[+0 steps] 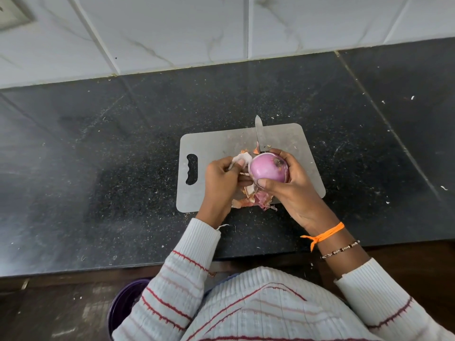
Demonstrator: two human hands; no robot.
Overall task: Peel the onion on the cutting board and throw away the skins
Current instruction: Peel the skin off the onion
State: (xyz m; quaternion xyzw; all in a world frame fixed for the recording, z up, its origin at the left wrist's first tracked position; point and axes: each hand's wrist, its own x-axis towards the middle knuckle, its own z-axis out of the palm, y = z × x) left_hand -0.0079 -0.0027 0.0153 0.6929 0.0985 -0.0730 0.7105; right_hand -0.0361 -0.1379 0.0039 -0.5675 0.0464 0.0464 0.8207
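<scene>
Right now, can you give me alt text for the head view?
Over a grey cutting board, the right hand grips a mostly peeled purple onion while the left hand pinches a loose skin. Torn skins lie beneath; a knife rests behind.

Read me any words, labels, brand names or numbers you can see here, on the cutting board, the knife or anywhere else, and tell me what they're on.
None can be read.
Cutting board: plain grey, no print.
Knife: no marking shows on the blade.
Onion: no sticker.
Wall tiles: marble veining only.
</scene>
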